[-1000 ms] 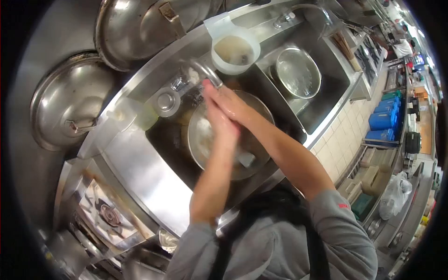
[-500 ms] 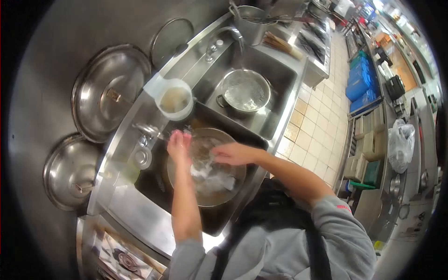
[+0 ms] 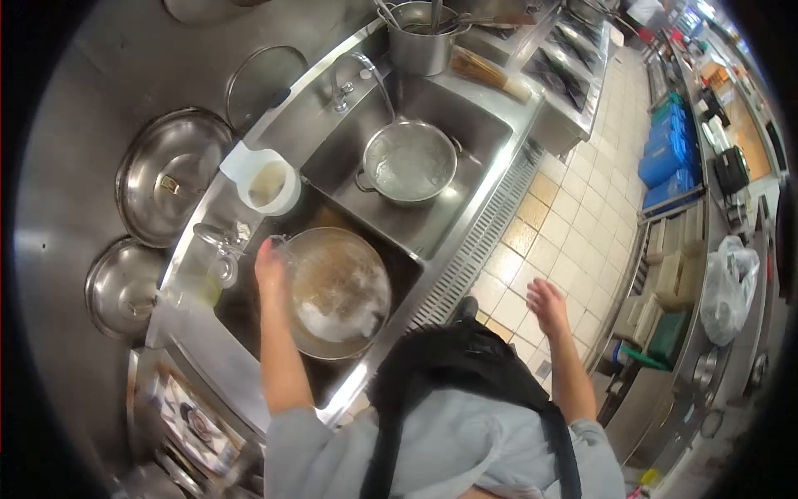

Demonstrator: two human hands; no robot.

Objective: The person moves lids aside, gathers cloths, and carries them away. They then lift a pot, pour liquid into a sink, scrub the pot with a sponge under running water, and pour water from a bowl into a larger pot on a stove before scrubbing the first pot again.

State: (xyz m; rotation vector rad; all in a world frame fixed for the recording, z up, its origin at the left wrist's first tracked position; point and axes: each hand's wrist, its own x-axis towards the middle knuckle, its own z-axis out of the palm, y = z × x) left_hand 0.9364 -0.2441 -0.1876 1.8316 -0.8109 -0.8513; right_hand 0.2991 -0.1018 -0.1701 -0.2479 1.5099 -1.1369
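Right hand (image 3: 547, 303) swung off pan (image 3: 337, 291), open, empty. Left hand (image 3: 270, 268) sat on pan rim in sink (image 3: 237, 312), grip unclear to me. I judged it heavy, soapy-slick; grab rim both sides.

1. Two hands are in view: the left hand (image 3: 270, 264) and the right hand (image 3: 547, 303).
2. Two sink basins are set in the steel surface (image 3: 208, 353): the near basin (image 3: 241, 309) and the far basin (image 3: 474, 125).
3. There are two taps, a near tap (image 3: 218, 237) and a far tap (image 3: 353, 71), one per basin.
4. One wide pan (image 3: 337, 291) lies in the near basin, and one two-handled pot (image 3: 409, 162) in the far one.
5. Three round lids show whole on the wall: a large lid (image 3: 170, 175), a lower lid (image 3: 125, 287) and a glass lid (image 3: 266, 79).
6. One white jug (image 3: 266, 187) stands between the basins.
7. One steel tub (image 3: 420, 41) holds utensils, too crowded to count.
8. One white plastic bag (image 3: 727, 287) is at the right.
9. The blue crates (image 3: 669, 162) are stacked, and I cannot tell their number.
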